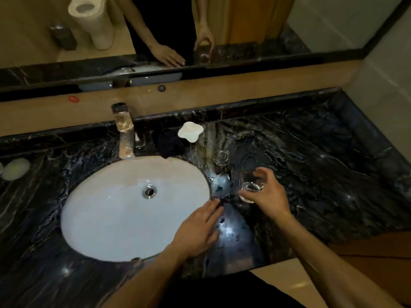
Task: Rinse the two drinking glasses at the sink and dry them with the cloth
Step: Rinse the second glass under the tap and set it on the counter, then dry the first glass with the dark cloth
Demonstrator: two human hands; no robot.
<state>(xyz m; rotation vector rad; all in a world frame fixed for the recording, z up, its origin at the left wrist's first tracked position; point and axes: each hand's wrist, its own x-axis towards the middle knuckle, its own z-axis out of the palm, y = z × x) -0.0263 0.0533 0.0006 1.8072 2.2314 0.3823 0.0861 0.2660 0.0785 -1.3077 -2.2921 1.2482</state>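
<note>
Sink [93, 218] is sitting white and oval in the dark marble counter [311, 163], drain [149, 191] at its middle and faucet [124, 130] standing at its back rim. My right hand [264, 194] is gripping one drinking glass [251, 187] from the side, fingers and thumb curled round it, over the counter just right of the sink. I cannot tell whether its base is touching the stone. My left hand [200, 227] is lying flat with straight fingers, resting across the sink's right rim and the wet counter beside it, holding nothing. Second glass [221, 157] is standing upright on the counter behind my right hand, near but apart from the held one. Dark cloth [170, 144] is lying bunched on the counter just right of the faucet, at the sink's back edge. White dish [190, 131] is sitting touching or just behind the cloth; which, I cannot tell. Pale round object [15, 168] is resting at the far left of the counter. Mirror [244, 30] above is reflecting both my arms and a paper roll [93, 21]. Water drops are glinting on the stone between my hands.
</note>
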